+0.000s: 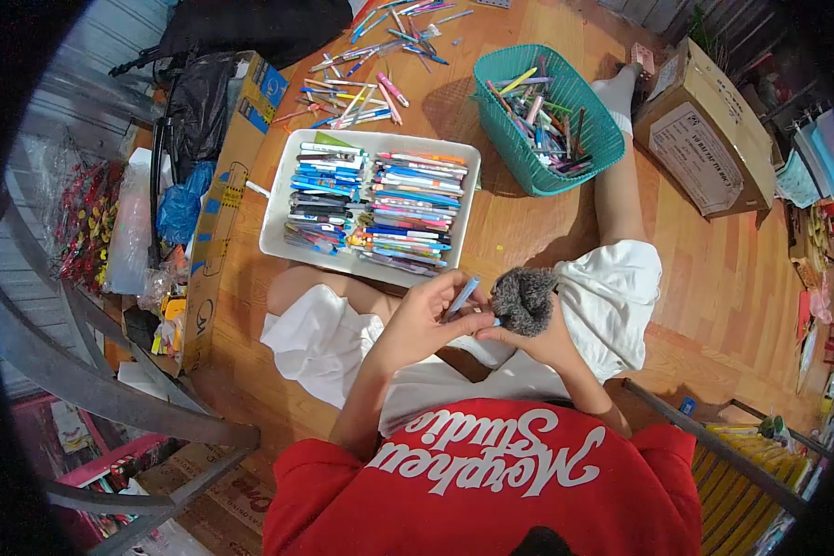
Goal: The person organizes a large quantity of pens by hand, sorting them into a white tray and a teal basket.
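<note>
My left hand [423, 320] is closed around a light blue pen [464, 293], whose upper end sticks out past the fingers. A fluffy dark grey cloth [524, 300] is bunched up in my right hand [552, 338], its thumb pointing toward my left hand. Both hands are close together above my lap, and a small pale blue tip [497, 322] shows between the thumbs. Just beyond them lies a white tray [271, 227] with pens laid in two stacked columns. Farther right stands a teal basket [519, 165] holding loose pens and pencils.
Loose pens [352, 102] are scattered on the wooden floor [704, 278] behind the tray. A cardboard box [713, 130] stands at the back right, and a long carton [222, 222] edges the left side. Metal rails [111, 408] curve through the lower left.
</note>
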A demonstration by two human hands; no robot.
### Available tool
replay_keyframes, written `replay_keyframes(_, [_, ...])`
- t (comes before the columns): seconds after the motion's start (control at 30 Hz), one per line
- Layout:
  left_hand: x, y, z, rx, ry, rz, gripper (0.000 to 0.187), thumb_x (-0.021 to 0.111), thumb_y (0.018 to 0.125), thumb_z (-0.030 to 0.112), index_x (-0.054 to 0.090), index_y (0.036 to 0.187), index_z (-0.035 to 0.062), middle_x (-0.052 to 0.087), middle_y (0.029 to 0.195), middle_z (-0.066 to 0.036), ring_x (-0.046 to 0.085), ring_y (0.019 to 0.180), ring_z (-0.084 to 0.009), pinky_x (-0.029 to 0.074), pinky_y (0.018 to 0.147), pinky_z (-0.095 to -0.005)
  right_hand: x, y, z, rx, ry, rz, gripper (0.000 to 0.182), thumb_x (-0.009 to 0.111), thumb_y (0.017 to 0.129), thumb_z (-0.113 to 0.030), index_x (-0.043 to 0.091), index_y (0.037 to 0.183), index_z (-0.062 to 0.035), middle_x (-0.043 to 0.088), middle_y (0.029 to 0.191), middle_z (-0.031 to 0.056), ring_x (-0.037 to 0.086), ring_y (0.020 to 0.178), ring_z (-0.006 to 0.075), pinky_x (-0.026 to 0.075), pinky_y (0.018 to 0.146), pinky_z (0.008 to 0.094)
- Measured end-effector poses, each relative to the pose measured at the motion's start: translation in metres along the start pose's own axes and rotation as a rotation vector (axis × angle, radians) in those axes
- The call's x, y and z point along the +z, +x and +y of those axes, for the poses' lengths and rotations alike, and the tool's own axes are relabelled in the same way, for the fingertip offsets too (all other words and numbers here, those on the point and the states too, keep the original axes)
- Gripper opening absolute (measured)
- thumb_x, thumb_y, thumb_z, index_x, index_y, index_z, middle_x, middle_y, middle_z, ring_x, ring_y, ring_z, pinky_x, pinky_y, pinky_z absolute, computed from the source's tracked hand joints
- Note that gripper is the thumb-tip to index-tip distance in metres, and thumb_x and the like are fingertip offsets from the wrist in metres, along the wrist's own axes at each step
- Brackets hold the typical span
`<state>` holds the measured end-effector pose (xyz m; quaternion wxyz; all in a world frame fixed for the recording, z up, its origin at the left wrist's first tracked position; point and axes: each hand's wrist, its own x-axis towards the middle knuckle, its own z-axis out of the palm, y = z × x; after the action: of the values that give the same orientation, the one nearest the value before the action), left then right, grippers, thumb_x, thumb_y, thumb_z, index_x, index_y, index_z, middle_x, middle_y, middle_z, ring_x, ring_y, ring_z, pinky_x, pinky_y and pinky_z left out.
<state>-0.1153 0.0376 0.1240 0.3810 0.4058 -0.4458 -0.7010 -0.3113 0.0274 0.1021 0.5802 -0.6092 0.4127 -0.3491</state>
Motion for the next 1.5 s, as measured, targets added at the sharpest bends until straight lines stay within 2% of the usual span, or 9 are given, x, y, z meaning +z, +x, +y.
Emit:
replay_keyframes(0.13, [0.002, -0.002, 0.002, -0.013, -0.039, 0.08, 0.02, 0.066, 0.081, -0.001, 0.054, 0.097, 0.0, 0.063, 0.089, -0.004, 0.058, 0.08, -0.0081, 0.045, 0.067, -0.0212, -0.002, -0.007, 0.001, 0.29, 0.233, 0.05, 0.043, 0.083, 0.068, -0.018, 0.055, 0.097, -0.0028, 0.056, 0.093, 0.0023, 0.053, 0.083, 0.0133, 0.044, 0.076, 0.0278])
replay_keyframes(0.27, [0.003, 0.001, -0.003, 0.042, -0.026, 0.105, 0.016, 0.063, 0.085, 0.002, 0.054, 0.098, 0.0004, 0.062, 0.09, -0.004, 0.056, 0.08, -0.008, 0.044, 0.067, -0.0206, -0.009, -0.006, 0.003, 0.347, 0.313, -0.041, 0.029, 0.076, 0.075, -0.012, 0.055, 0.093, -0.0029, 0.056, 0.082, 0.0014, 0.054, 0.082, 0.0128, 0.045, 0.075, 0.028])
replay_keyframes(0.33, [0.005, 0.004, -0.006, 0.112, 0.0, 0.189, 0.015, 0.057, 0.091, 0.009, 0.053, 0.102, 0.0005, 0.059, 0.088, -0.002, 0.053, 0.078, -0.0077, 0.042, 0.066, -0.0216, -0.008, -0.004, 0.01, 0.287, 0.322, 0.001, 0.026, 0.074, 0.076, -0.01, 0.055, 0.092, -0.0028, 0.058, 0.081, 0.0018, 0.055, 0.08, 0.0126, 0.045, 0.074, 0.0281])
replay_keyframes(0.47, [0.008, 0.01, 0.015, 0.244, -0.53, 0.427, 0.027, 0.039, 0.099, 0.032, 0.044, 0.092, 0.0069, 0.04, 0.075, 0.001, 0.034, 0.065, -0.0089, 0.031, 0.062, -0.0239, 0.003, 0.0, 0.003, 0.179, 0.277, 0.084, 0.021, 0.073, 0.076, -0.011, 0.06, 0.089, 0.0002, 0.062, 0.076, 0.0038, 0.057, 0.068, 0.0115, 0.044, 0.065, 0.0259])
replay_keyframes(0.57, [0.005, 0.008, 0.031, 0.426, -0.733, 0.458, 0.039, 0.025, 0.1, 0.047, 0.028, 0.078, 0.0147, 0.025, 0.068, 0.001, 0.022, 0.06, -0.0107, 0.023, 0.062, -0.0265, 0.006, 0.002, 0.001, -0.037, -0.056, 0.011, 0.019, 0.075, 0.074, -0.011, 0.063, 0.084, 0.0006, 0.065, 0.079, 0.0048, 0.057, 0.071, 0.0131, 0.045, 0.068, 0.0274])
replay_keyframes(0.67, [0.007, 0.007, 0.026, 0.525, -0.789, 0.36, 0.036, 0.029, 0.1, 0.043, 0.031, 0.078, 0.014, 0.024, 0.068, 0.002, 0.022, 0.06, -0.0102, 0.024, 0.06, -0.0258, 0.016, -0.005, -0.001, 0.165, 0.185, 0.01, 0.021, 0.076, 0.073, -0.009, 0.064, 0.088, -0.0013, 0.063, 0.087, 0.0041, 0.059, 0.079, 0.0129, 0.046, 0.073, 0.0274])
replay_keyframes(1.27, [0.012, 0.005, 0.022, 0.514, -0.793, 0.384, 0.036, 0.025, 0.101, 0.042, 0.031, 0.077, 0.0144, 0.023, 0.066, 0.003, 0.021, 0.058, -0.0094, 0.023, 0.058, -0.0247, 0.01, -0.003, -0.008, 0.181, 0.187, 0.044, 0.018, 0.075, 0.074, -0.008, 0.063, 0.085, 0.0007, 0.064, 0.075, 0.0039, 0.059, 0.069, 0.0109, 0.047, 0.067, 0.0258])
replay_keyframes(1.37, [0.007, 0.004, 0.024, 0.522, -0.804, 0.413, 0.036, 0.025, 0.101, 0.042, 0.031, 0.077, 0.0144, 0.023, 0.066, 0.003, 0.021, 0.059, -0.0097, 0.024, 0.059, -0.0251, 0.011, -0.002, -0.005, 0.102, 0.143, 0.084, 0.013, 0.07, 0.077, -0.006, 0.062, 0.084, 0.0013, 0.061, 0.066, 0.0013, 0.054, 0.06, 0.0079, 0.041, 0.055, 0.0222])
replay_keyframes(1.5, [0.009, 0.005, 0.023, 0.507, -0.769, 0.397, 0.038, 0.025, 0.1, 0.044, 0.03, 0.077, 0.0144, 0.023, 0.066, 0.003, 0.021, 0.059, -0.01, 0.024, 0.059, -0.0257, 0.012, -0.003, 0.001, 0.166, 0.13, 0.06, 0.02, 0.076, 0.071, -0.009, 0.062, 0.083, -0.001, 0.064, 0.08, 0.0042, 0.059, 0.074, 0.0122, 0.047, 0.069, 0.0268])
